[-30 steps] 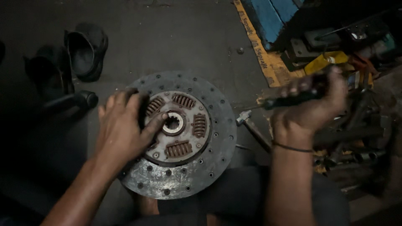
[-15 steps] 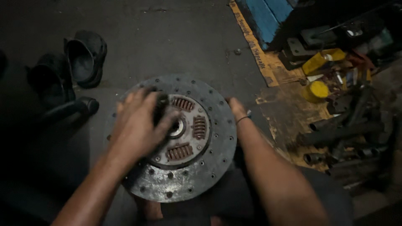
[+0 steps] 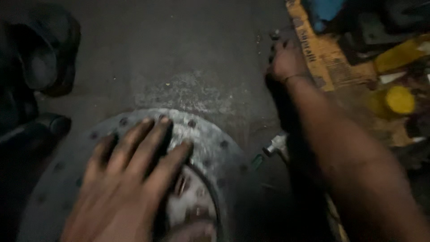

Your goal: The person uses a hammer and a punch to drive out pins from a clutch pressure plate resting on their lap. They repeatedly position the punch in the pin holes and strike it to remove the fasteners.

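Observation:
A round grey clutch disc (image 3: 210, 143) with rivet holes lies flat on the dark floor at the lower left. My left hand (image 3: 130, 179) rests flat on it, fingers spread over the hub and its springs. My right hand (image 3: 286, 60) is stretched far forward to the floor by the edge of a brown cardboard sheet (image 3: 320, 54); its fingers point down at small dark bits there. The picture is blurred, so whether those fingers hold anything is unclear.
Dark shoes (image 3: 40, 62) lie at the far left. A metal tool head (image 3: 275, 145) sits on the floor beside the disc. Yellow containers (image 3: 398, 98) and a blue box (image 3: 327, 11) crowd the right side on the cardboard.
My right hand let go of the tool it held a second ago, passed behind the disc, and now reaches far forward to the cardboard's edge. The view has moved closer. My left hand stays on the disc.

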A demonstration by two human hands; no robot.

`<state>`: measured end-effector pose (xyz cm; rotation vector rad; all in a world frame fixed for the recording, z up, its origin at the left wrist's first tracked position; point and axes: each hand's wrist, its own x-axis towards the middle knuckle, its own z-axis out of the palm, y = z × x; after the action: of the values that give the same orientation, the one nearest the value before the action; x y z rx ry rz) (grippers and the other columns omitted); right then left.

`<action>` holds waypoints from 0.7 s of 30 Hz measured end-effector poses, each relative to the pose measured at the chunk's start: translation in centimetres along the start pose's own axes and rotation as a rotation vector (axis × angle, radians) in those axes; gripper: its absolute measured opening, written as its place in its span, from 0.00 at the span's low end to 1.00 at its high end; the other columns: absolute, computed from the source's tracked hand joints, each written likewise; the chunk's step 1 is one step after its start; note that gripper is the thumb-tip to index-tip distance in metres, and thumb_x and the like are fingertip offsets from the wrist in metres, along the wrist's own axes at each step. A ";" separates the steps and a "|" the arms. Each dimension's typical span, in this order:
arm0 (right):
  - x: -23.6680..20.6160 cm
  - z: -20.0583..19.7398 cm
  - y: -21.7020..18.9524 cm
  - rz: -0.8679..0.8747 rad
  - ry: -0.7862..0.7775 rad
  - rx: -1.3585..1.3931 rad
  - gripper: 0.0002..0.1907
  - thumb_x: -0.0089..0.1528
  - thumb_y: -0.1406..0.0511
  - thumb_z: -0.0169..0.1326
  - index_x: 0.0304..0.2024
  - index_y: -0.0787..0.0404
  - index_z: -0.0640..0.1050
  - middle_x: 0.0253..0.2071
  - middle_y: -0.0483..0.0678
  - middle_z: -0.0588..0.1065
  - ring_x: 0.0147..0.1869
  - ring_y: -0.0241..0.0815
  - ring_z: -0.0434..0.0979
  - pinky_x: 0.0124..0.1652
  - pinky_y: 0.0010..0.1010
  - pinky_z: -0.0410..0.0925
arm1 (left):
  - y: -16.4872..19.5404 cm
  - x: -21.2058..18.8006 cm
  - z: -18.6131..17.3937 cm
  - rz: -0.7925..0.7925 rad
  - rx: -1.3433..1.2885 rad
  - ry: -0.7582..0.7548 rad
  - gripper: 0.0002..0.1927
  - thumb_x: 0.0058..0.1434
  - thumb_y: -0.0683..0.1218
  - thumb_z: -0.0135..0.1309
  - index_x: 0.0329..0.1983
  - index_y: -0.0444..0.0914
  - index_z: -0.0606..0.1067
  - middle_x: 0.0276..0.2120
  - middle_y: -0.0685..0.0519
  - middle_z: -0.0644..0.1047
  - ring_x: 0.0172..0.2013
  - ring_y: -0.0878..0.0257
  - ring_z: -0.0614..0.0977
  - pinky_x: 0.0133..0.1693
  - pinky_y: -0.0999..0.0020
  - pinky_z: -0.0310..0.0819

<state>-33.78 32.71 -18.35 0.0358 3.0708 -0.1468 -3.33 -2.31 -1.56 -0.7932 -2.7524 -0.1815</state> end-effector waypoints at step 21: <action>-8.6 -4.8 1.3 -0.308 0.042 0.105 0.23 0.58 0.59 0.62 0.55 0.58 0.79 0.49 0.59 0.79 0.52 0.60 0.80 0.52 0.46 0.73 | 1.1 0.8 -2.7 -0.158 -0.313 -0.135 0.52 0.45 0.75 0.62 0.64 0.38 0.69 0.68 0.34 0.60 0.70 0.33 0.53 0.63 0.27 0.38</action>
<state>-25.47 34.30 -13.12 -0.4347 3.0852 -0.3266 -2.80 -1.50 1.30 -0.6811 -2.9578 -0.6252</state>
